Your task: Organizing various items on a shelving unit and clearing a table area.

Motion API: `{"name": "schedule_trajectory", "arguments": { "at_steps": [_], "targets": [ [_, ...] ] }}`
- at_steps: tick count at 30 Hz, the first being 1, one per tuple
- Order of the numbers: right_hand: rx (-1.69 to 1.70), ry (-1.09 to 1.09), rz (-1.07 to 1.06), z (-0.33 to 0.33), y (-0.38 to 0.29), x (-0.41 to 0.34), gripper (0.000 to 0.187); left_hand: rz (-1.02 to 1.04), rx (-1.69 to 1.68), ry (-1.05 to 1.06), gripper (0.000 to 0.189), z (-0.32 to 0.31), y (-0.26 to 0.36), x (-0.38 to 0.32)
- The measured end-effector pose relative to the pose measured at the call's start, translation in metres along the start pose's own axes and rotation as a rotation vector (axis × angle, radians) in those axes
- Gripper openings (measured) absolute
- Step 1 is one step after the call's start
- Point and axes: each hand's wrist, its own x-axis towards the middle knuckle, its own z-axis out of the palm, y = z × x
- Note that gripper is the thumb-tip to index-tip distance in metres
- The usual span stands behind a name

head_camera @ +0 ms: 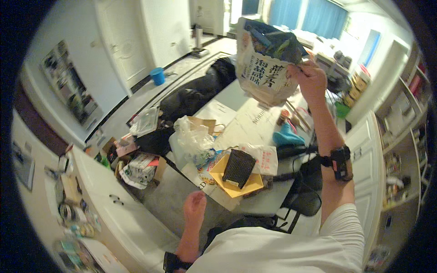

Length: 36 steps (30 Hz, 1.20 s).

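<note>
My right hand [310, 79] is raised above the far part of the table and grips the edge of a printed plastic food bag [261, 70]. The bag has a dark blue upper part, a pale lower part and large dark writing. Low at the near side, apart from the table, my left hand [194, 206] shows loosely curled fingers with nothing seen in them. On the near end of the table lie a black bubble mailer [239, 168], a yellow padded envelope [218, 170] under it, a white bag with red writing [261, 157] and a crumpled clear plastic bag [191, 134].
The table [252, 131] bears a turquoise cloth item [288, 135]. A black chair [304, 198] stands at its right, a black sofa [191, 95] beyond its left. Boxes [141, 170] crowd the floor at left, beside a white cabinet [126, 201]. Open shelves [401, 146] line the right side.
</note>
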Motion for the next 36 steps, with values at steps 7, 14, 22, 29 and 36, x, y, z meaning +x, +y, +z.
{"name": "schedule_trajectory", "arguments": {
  "at_steps": [7, 14, 22, 29, 36],
  "targets": [
    [-0.171, -0.085, 0.092, -0.131, -0.093, -0.062, 0.015, 0.497, -0.285, -0.467, 0.045, 0.053, 0.102, 0.068],
    [-0.030, -0.197, 0.222, -0.192, -0.084, -0.207, 0.015, 0.403, -0.463, -0.724, 0.061, 0.102, 0.145, 0.031],
    [0.145, -0.320, 0.480, -0.198, -0.052, -0.317, 0.019, 0.570, 0.169, -0.879, 0.025, 0.121, 0.101, -0.008],
    [0.231, -0.521, 0.456, -0.167, 0.007, -0.364, 0.024, 0.478, 0.295, -0.772, 0.019, 0.134, 0.064, -0.041],
    [-0.293, -0.558, 0.306, -0.154, -0.035, -0.318, 0.029, 0.548, 0.322, -0.656, 0.017, 0.145, 0.050, -0.046]
  ]
}}
